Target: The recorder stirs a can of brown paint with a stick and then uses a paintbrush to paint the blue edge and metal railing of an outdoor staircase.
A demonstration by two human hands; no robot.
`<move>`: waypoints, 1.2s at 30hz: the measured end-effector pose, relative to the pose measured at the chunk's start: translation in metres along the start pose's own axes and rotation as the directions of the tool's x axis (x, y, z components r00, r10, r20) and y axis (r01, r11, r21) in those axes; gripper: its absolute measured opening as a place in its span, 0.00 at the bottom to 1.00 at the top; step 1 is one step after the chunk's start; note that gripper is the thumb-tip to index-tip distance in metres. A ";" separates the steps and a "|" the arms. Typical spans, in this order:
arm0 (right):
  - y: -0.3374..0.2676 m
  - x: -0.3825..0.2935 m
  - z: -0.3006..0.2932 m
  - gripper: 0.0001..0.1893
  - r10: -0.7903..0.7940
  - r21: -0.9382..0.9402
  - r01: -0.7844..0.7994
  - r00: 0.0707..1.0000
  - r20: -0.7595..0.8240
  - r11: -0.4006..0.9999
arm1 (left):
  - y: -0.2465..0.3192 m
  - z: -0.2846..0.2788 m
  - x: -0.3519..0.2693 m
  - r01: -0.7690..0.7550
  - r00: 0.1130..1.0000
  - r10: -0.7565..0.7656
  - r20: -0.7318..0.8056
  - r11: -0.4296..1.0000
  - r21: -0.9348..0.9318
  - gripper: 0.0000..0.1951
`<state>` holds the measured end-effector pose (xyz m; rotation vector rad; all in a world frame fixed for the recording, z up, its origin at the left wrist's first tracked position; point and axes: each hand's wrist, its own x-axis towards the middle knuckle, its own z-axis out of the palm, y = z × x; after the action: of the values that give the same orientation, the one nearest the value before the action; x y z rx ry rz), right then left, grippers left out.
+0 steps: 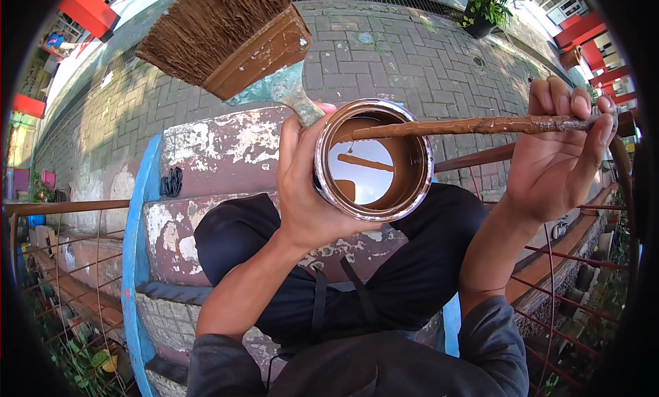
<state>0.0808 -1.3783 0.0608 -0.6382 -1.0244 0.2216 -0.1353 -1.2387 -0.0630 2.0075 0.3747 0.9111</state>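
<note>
My left hand (304, 191) grips an open paint can (428, 173) from its left side, over my lap. The same hand pins the worn handle of a wide paintbrush (273, 88) between thumb and fingers, its brown-coated bristles pointing up and left. Glossy brown paint (381, 198) lies inside the can and reflects the sky. Out to the right, my right hand (561, 144) pinches the far end of a paint-coated stick (473, 125). The stick lies nearly level across the can's mouth, its tip above the paint and mirrored in it.
I sit on steps (216, 144) with peeling maroon paint and blue edges (135, 253). Brown metal railings (67, 207) flank both sides. A crumpled black plastic bag (171, 182) lies on a step at left. Beyond are brick paving (381, 62) and a potted plant (481, 16).
</note>
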 end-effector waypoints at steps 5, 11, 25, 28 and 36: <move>0.003 -0.001 0.005 0.09 -0.025 -0.041 0.022 0.998 -0.065 0.999 | 0.002 0.000 0.003 -0.016 1.000 0.016 0.009 0.999 -0.037 0.62; 0.002 -0.001 0.011 0.08 -0.011 -0.025 0.008 0.995 -0.098 1.000 | 0.001 -0.001 0.002 -0.019 1.000 0.020 0.011 0.999 -0.040 0.64; -0.022 0.004 0.003 0.10 0.002 0.094 0.004 0.998 -0.060 0.996 | 0.007 0.004 0.003 0.001 0.987 -0.025 -0.159 0.988 -0.154 0.54; -0.028 0.005 0.001 0.10 -0.017 0.110 0.026 0.997 -0.080 0.994 | 0.005 0.004 0.002 0.003 0.988 -0.024 -0.154 0.991 -0.137 0.53; -0.026 0.004 0.001 0.08 -0.055 0.067 0.060 0.996 -0.076 0.996 | 0.004 -0.004 0.002 0.002 1.000 -0.001 0.007 1.000 -0.029 0.62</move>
<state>0.0790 -1.3968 0.0795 -0.5493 -0.9587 0.1809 -0.1367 -1.2374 -0.0579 1.9834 0.3575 0.9040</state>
